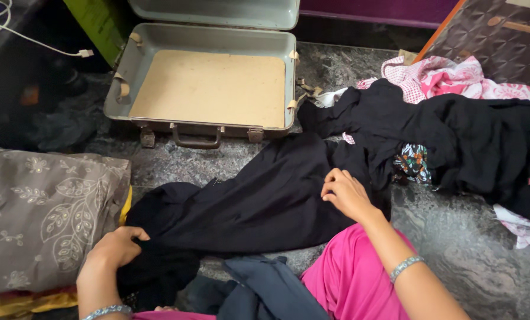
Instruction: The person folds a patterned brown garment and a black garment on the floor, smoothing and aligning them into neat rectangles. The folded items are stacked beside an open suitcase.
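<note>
The left hand (116, 249) grasps one end of the black garment (259, 195) on the stone floor (472, 249); the right hand (347, 193) pinches its middle, near the open grey suitcase (136, 65).

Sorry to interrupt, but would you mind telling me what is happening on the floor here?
A person sitting on the stone floor is handling a black garment spread before them. The left hand grips one bunched end, and the right hand presses on the cloth. An open grey suitcase sits empty beyond, with a pile of clothes to the right.
</note>
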